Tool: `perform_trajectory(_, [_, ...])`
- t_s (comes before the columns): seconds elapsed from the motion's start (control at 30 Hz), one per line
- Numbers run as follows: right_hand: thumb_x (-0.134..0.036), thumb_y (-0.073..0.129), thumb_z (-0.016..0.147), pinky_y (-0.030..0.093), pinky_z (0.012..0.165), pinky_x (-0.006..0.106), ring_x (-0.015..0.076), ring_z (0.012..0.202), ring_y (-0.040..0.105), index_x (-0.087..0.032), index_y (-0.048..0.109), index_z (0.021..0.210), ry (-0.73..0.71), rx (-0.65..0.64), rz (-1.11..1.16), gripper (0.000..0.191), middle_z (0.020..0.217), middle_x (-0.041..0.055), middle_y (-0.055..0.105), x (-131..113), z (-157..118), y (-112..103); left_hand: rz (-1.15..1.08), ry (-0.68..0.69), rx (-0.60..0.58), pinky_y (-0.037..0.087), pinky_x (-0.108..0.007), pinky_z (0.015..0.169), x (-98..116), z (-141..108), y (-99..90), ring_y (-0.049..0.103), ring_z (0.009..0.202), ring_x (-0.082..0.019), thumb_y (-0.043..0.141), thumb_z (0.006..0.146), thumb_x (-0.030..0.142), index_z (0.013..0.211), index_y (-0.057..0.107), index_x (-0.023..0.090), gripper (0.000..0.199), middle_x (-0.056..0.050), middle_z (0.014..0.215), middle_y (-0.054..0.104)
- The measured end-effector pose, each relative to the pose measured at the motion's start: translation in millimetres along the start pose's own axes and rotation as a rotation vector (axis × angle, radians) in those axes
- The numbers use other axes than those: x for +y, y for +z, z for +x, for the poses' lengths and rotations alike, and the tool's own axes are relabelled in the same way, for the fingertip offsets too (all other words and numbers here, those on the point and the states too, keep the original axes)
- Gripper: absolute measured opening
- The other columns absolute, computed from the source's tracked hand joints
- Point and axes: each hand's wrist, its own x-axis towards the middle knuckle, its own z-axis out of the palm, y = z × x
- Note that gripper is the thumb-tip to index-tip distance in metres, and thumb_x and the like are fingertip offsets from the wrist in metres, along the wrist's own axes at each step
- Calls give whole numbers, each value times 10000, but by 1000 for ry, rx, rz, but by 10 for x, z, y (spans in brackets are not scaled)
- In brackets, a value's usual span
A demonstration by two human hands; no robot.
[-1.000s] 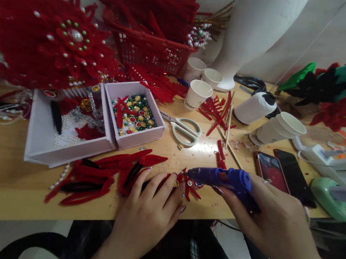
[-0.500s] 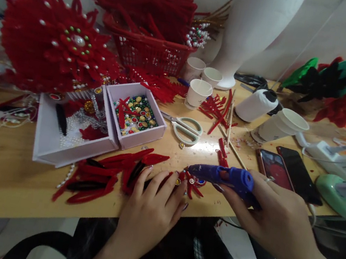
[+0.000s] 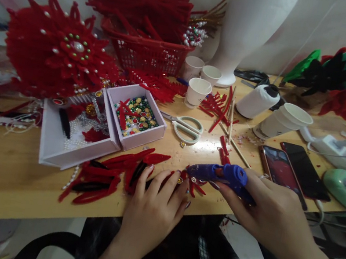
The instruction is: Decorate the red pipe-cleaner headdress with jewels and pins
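Note:
My right hand [image 3: 271, 209] is wrapped round a blue glue gun [image 3: 218, 174], whose nozzle points left at the beaded end of a red and black fuzzy piece [image 3: 135, 172]. On that piece lies my left hand [image 3: 156, 198], palm down, fingers spread and pressing it to the table. Its beaded end pokes out right of my left fingertips, partly hidden by the gun. Another red and black piece [image 3: 92, 184] rests to the left of my left hand.
Two white boxes [image 3: 76, 155] of beads stand at the left, with scissors [image 3: 188, 128] beside them. Paper cups [image 3: 198, 93], a thread spool [image 3: 254, 101] and a red basket [image 3: 149, 54] are behind. Two phones [image 3: 283, 169] lie right, near a power strip [image 3: 336, 151].
The glue gun's nozzle has come slightly lower over the beaded end. My left hand keeps its place on the piece. The whole view has shifted a little.

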Motion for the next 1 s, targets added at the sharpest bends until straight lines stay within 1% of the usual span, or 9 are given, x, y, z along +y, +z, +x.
perform_trajectory(0.13, [-407,470,989,334,415,274,147,410,505,-172,566,799,44,-6,34,317,574,8,558,14,-35,28,-1,-4,-5,314,-477,1067,3,2,-7,607,1082,-229,506,981,339,1208,658,238,291,-12,1199,720])
perform_trajectory(0.3, [-404,496,976,322,414,272,136,398,473,-183,571,796,97,9,70,295,573,-1,558,5,-33,53,-12,-6,-22,306,-486,1080,2,-2,-13,602,1104,-239,494,984,338,1231,649,230,311,-33,1204,719])
perform_trajectory(0.43, [-382,517,972,347,435,277,148,437,522,-180,603,864,104,21,86,245,626,14,605,14,-33,34,-10,-9,-26,311,-489,1075,1,-5,-13,605,1099,-235,503,979,343,1230,646,235,308,-23,1215,713])
perform_trajectory(0.53, [-390,520,970,355,421,276,155,427,532,-172,594,842,110,34,85,263,585,6,577,27,-71,18,-9,-7,-19,316,-485,1073,1,-3,-9,610,1095,-231,511,977,341,1228,645,227,307,-23,1214,715])
perform_trajectory(0.67, [-399,487,982,353,400,274,152,404,517,-159,580,806,81,28,77,312,572,14,564,12,-90,16,-11,1,-13,311,-485,1076,-2,-2,-7,610,1092,-233,503,980,337,1218,651,224,302,-37,1206,719])
perform_trajectory(0.8, [-376,487,982,354,409,272,141,399,496,-149,594,823,38,-4,66,297,582,16,564,-7,-52,25,-13,-2,-6,308,-489,1069,-2,-3,-7,612,1086,-237,520,971,337,1210,653,229,294,-31,1199,720])
perform_trajectory(0.93, [-372,473,988,334,410,277,146,407,497,-150,583,829,-21,0,21,294,578,17,555,3,-48,21,-21,-8,-8,303,-486,1071,0,5,-6,613,1086,-230,542,963,338,1221,645,229,298,-26,1205,717])
perform_trajectory(1.0, [-360,476,989,328,420,282,146,416,498,-152,579,863,-50,5,3,264,594,18,569,14,-64,17,-22,-10,-4,296,-483,1076,2,9,-6,609,1090,-228,542,964,340,1220,644,226,299,-26,1209,716])
